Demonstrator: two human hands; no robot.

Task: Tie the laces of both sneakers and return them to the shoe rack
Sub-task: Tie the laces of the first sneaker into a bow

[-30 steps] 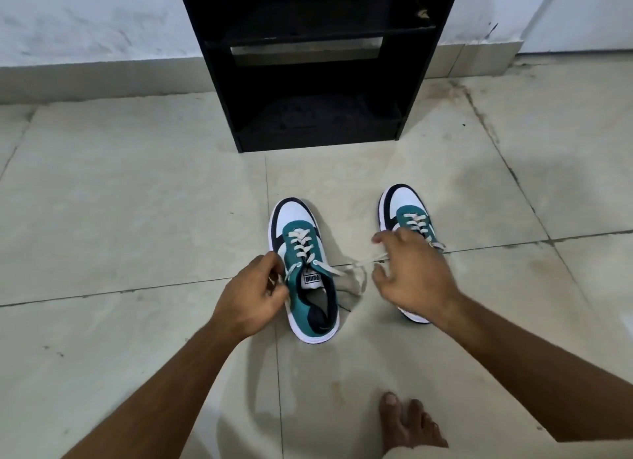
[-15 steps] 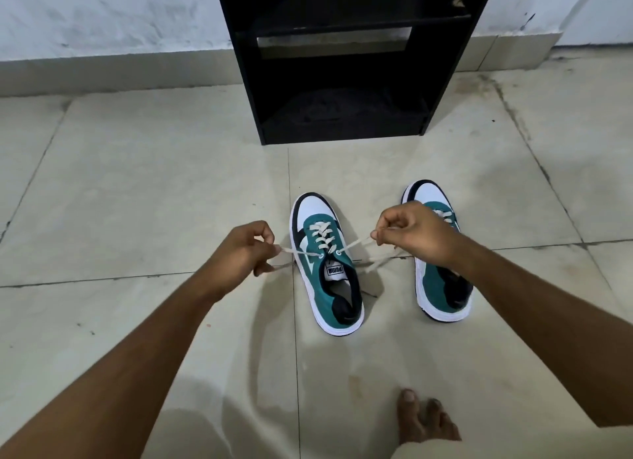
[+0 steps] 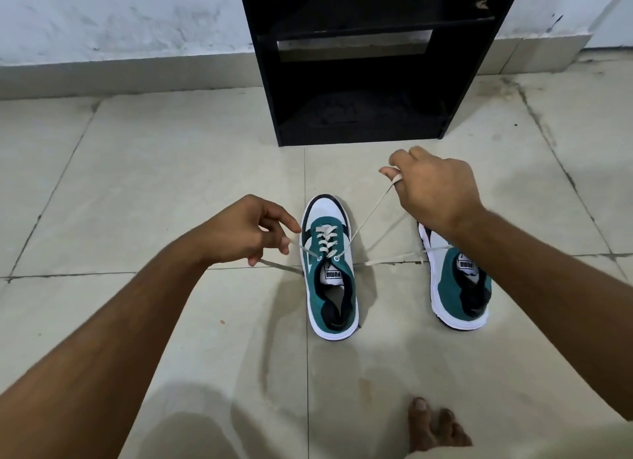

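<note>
Two green, white and black sneakers stand on the tiled floor, toes toward the rack. The left sneaker (image 3: 329,273) has cream laces through its eyelets, the ends untied. My left hand (image 3: 246,230) pinches its left lace end just left of the shoe. My right hand (image 3: 433,188) is raised up and to the right, holding the right lace end (image 3: 368,215), which runs taut from the top eyelet. The right sneaker (image 3: 457,284) lies partly under my right forearm, its loose lace (image 3: 394,258) trailing on the floor.
A black shoe rack (image 3: 363,64) with open shelves stands against the white wall straight ahead of the sneakers. My bare foot (image 3: 433,427) rests on the floor at the bottom right. Beige floor tiles (image 3: 137,184) spread to both sides.
My right hand has lifted and pulled its lace end up and away to the right, toward the rack. My left hand keeps its lace end beside the left sneaker.
</note>
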